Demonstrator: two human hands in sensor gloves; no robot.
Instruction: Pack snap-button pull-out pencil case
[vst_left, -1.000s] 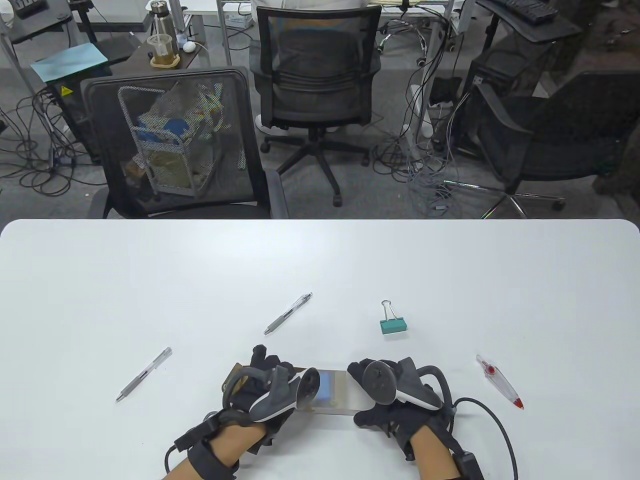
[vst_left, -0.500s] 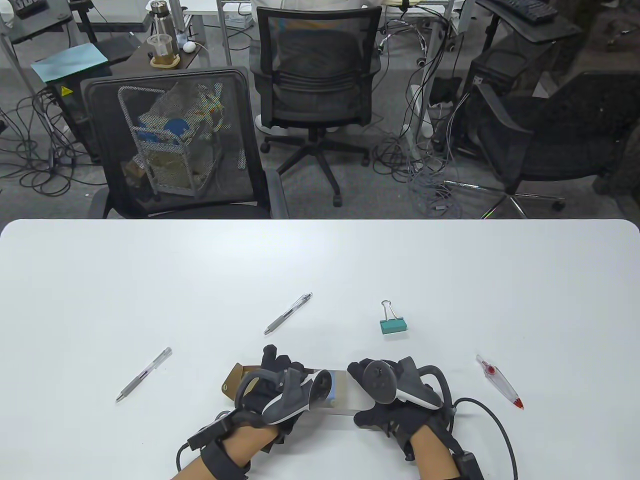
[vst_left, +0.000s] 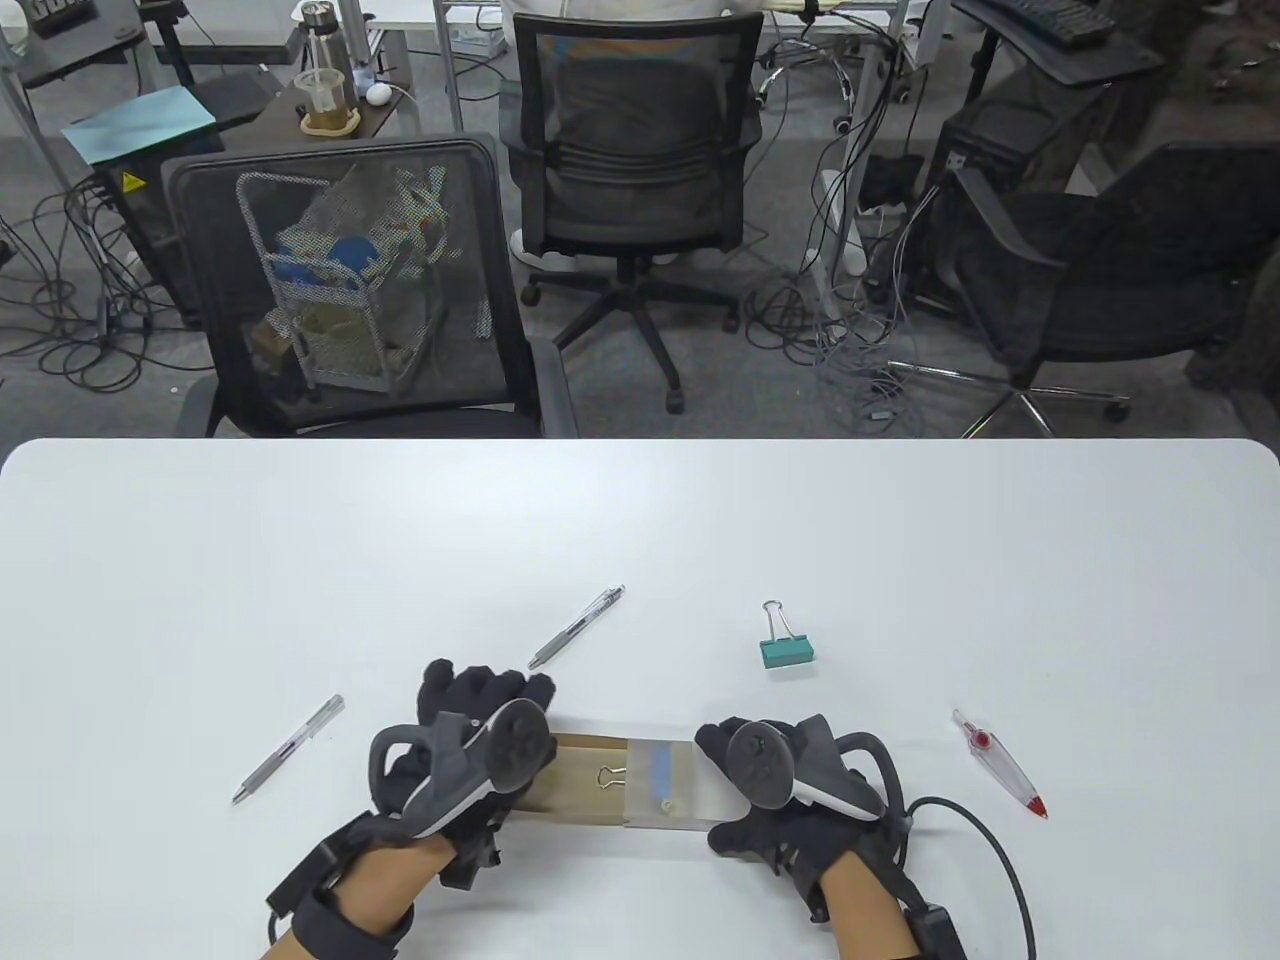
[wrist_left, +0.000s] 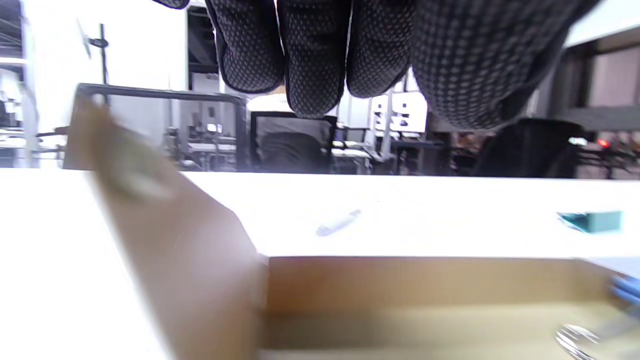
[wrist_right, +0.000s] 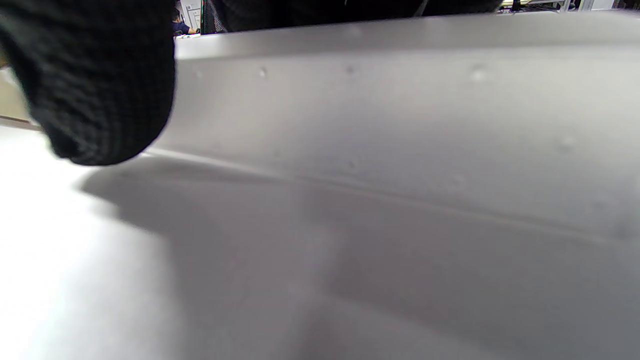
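Note:
The pencil case lies at the table's near middle. Its frosted clear sleeve (vst_left: 672, 790) is gripped at the right end by my right hand (vst_left: 716, 790), thumb (wrist_right: 95, 85) on the near side of the sleeve (wrist_right: 400, 115). The brown inner drawer (vst_left: 570, 788) sticks out of the sleeve to the left, with a small metal binder clip (vst_left: 607, 775) in it and a blue item (vst_left: 660, 768) under the sleeve. My left hand (vst_left: 480, 700) hovers over the drawer's left end. In the left wrist view its fingers (wrist_left: 312, 55) hang above the drawer (wrist_left: 425, 300) and brown flap (wrist_left: 165, 240), holding nothing.
A grey pen (vst_left: 578, 627) lies beyond the case, another grey pen (vst_left: 288, 748) to the left. A green binder clip (vst_left: 786, 650) sits right of centre and a clear red-tipped pen (vst_left: 998, 765) at the right. Office chairs stand past the table's far edge.
My left hand has moved left and the brown drawer has slid out of the sleeve with it, showing the binder clip inside. My right hand has held the sleeve still.

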